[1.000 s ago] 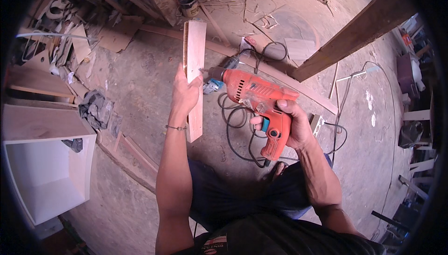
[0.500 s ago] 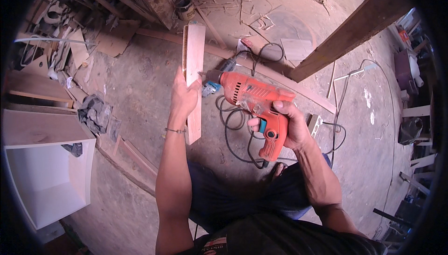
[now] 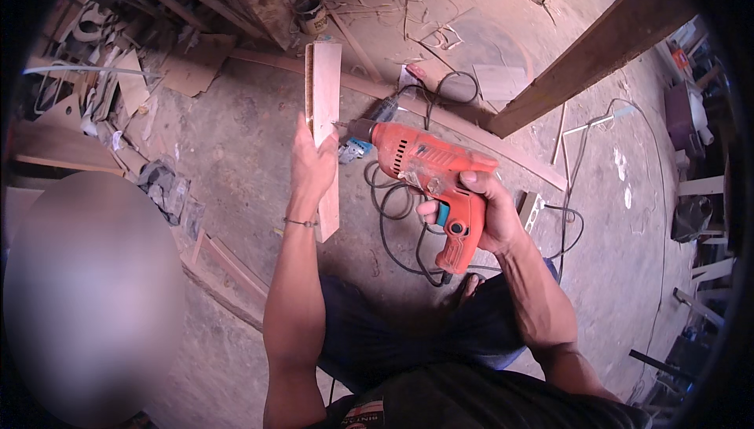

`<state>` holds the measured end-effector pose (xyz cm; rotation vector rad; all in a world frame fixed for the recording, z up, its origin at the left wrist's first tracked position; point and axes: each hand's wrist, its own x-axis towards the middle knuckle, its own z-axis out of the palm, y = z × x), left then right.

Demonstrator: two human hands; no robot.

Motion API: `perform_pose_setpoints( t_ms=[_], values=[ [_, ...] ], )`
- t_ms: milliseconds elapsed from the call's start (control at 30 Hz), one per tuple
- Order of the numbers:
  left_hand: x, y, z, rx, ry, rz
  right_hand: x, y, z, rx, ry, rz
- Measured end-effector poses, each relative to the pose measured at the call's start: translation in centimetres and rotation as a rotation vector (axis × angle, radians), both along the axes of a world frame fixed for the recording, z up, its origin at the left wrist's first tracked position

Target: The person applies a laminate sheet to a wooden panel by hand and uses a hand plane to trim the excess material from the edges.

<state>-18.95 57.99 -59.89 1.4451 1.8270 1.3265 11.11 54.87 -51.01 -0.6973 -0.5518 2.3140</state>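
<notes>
My left hand (image 3: 312, 162) is wrapped round a long, pale wooden board (image 3: 328, 87), held up on its length with a rough brown edge on its left side. In my right hand (image 3: 496, 213) is an orange power drill (image 3: 428, 154), its pistol grip in my palm and a finger by the blue trigger. The drill's chuck points left at the board, and the bit's tip meets or nearly meets the board's face just above my left fingers; whether it has gone into the wood I cannot tell.
A black cord (image 3: 385, 205) loops over the concrete floor beneath the drill, near a power strip (image 3: 530, 211). A blue-and-grey power tool (image 3: 357, 148) lies behind the chuck. A thick wooden post (image 3: 581, 52) slants at right. Wood scraps and a can (image 3: 311, 14) stand at the back left.
The board and my left hand have shifted very slightly. The drill stays almost in place. A large blurred patch now covers the white cabinet at lower left.
</notes>
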Motion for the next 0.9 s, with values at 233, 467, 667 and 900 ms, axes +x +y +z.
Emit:
perform_pose_setpoints(
  t_ms=[233,467,667,900],
  values=[
    [-2.1,0.9,-3.4,-0.129,0.036,0.041,0.9,0.4,-0.8,0.016,-0.061,-0.008],
    [-2.8,-0.5,0.7,-0.217,0.035,0.112,1.2,-0.1,1.4,0.227,-0.045,-0.062],
    [-3.9,1.2,-1.8,-0.167,-0.099,0.070,0.3,-0.9,0.4,0.196,-0.040,-0.115],
    [2.7,1.7,1.5,0.055,0.195,0.035,0.7,-1.2,0.5,0.187,0.044,-0.159]
  ],
)
